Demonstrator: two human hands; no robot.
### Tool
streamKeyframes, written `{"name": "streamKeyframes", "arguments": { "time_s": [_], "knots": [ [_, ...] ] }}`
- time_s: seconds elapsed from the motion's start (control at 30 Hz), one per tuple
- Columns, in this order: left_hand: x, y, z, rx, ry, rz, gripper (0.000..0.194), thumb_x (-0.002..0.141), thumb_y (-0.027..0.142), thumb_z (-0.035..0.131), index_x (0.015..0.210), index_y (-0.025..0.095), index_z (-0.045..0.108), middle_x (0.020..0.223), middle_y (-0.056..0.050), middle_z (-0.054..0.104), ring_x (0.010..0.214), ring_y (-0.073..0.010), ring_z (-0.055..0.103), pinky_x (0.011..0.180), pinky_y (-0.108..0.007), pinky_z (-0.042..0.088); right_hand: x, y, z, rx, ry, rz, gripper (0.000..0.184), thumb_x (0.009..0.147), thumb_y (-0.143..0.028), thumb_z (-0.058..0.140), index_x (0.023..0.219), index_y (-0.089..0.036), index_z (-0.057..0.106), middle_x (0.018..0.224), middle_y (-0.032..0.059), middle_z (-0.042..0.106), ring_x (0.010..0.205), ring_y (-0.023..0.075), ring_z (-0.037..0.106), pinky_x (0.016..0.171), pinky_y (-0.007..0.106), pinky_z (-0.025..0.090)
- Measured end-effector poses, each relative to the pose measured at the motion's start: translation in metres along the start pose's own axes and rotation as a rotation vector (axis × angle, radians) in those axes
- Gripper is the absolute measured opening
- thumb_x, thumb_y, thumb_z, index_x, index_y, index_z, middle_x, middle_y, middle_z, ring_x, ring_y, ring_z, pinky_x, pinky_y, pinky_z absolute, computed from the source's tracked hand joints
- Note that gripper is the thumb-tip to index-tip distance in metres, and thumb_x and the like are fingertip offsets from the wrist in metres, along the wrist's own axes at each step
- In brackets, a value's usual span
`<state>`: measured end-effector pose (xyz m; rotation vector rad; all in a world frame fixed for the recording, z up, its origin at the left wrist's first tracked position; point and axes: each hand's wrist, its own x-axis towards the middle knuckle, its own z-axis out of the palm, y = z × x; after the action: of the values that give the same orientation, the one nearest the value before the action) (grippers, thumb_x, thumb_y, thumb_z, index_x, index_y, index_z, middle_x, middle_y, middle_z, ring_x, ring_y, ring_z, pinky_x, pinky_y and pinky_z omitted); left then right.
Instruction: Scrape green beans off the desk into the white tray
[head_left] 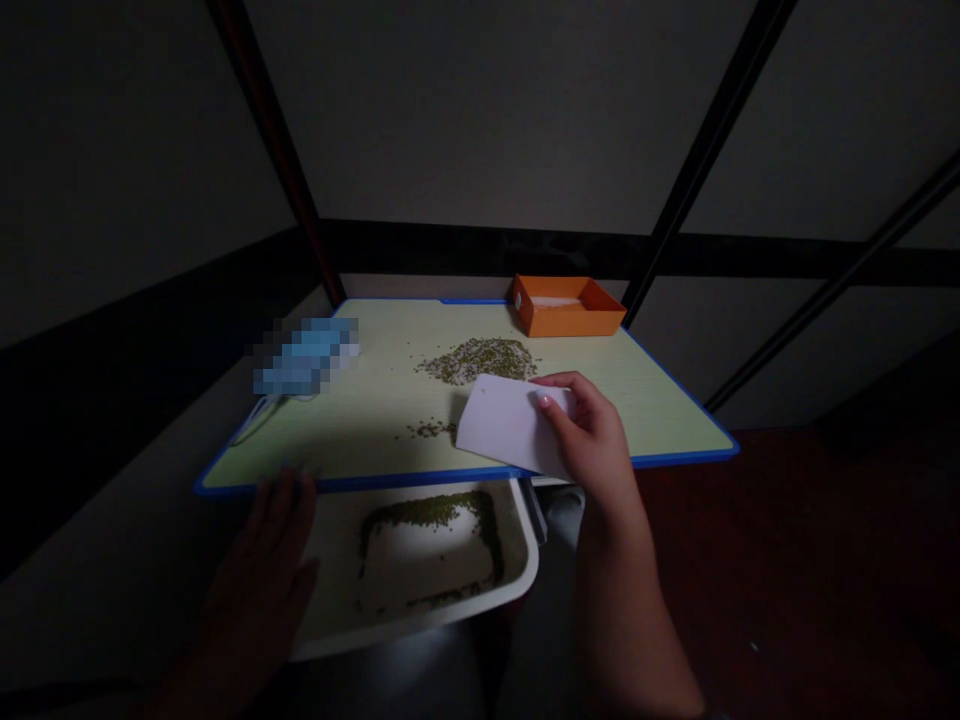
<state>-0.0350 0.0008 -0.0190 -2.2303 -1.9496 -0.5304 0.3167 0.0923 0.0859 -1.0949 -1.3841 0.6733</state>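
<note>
My right hand [589, 430] is closed on a flat white plastic scraper [499, 425], thumb on top, tilted just above or against the tabletop near its front edge. Beyond the scraper spreads a pile of small green beans [487, 360], like mung beans. A smaller scatter of beans [431, 429] lies at the scraper's left side. My left hand [270, 545], dim, has its fingers stretched out at the table's front edge, beside a white basin [529, 570]. More green beans [431, 510] line the far and right sides of the basin's floor, below the table edge.
The pale green table [360, 440] has a raised blue rim. An orange open box [574, 320] stands at its back right corner. A blurred-out blue item [307, 355] with a white cord or strap lies at the left edge. Dark-striped wall panels [480, 130] rise behind.
</note>
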Motion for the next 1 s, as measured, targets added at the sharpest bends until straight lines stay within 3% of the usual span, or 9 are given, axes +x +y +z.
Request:
{"name": "streamKeyframes", "arguments": {
  "time_s": [0.23, 0.5, 0.77, 1.0],
  "knots": [
    [0.002, 0.001, -0.004, -0.018, -0.013, -0.003, 0.066, 0.092, 0.032, 0.028, 0.151, 0.031, -0.002, 0.168, -0.008, 0.009, 0.153, -0.028, 0.005, 0.12, -0.055, 0.03, 0.001, 0.003, 0.005, -0.045, -0.048, -0.011, 0.013, 0.087, -0.032, 0.059, 0.095, -0.024, 0.065, 0.096, 0.0034, 0.071, 0.084, 0.0207, 0.062, 0.073, 0.032, 0.045],
    [0.001, 0.0, -0.002, -0.009, -0.029, -0.035, 0.065, 0.092, 0.034, 0.028, 0.152, 0.026, 0.004, 0.167, -0.009, 0.011, 0.153, -0.0279, 0.003, 0.121, -0.055, 0.028, 0.002, 0.001, -0.009, -0.024, 0.06, 0.032, 0.013, 0.084, -0.033, 0.063, 0.091, -0.023, 0.066, 0.093, 0.0037, 0.071, 0.084, 0.0216, 0.063, 0.071, 0.032, 0.046],
    [-0.001, -0.003, 0.002, -0.009, -0.026, -0.027, 0.067, 0.092, 0.037, 0.03, 0.151, 0.03, 0.0, 0.168, -0.007, 0.006, 0.153, -0.0267, 0.002, 0.121, -0.054, 0.026, 0.004, 0.009, 0.001, -0.045, -0.009, 0.016, 0.013, 0.085, -0.033, 0.06, 0.093, -0.023, 0.065, 0.093, 0.0036, 0.072, 0.082, 0.0213, 0.063, 0.073, 0.033, 0.047],
    [0.001, 0.0, 0.001, -0.028, -0.029, -0.038, 0.065, 0.093, 0.037, 0.029, 0.152, 0.028, 0.004, 0.167, -0.009, 0.008, 0.153, -0.0271, 0.002, 0.121, -0.054, 0.026, 0.005, 0.009, 0.0, -0.046, 0.117, 0.032, 0.013, 0.084, -0.033, 0.06, 0.092, -0.024, 0.065, 0.092, 0.004, 0.072, 0.08, 0.0215, 0.062, 0.069, 0.032, 0.047]
  ]
}}
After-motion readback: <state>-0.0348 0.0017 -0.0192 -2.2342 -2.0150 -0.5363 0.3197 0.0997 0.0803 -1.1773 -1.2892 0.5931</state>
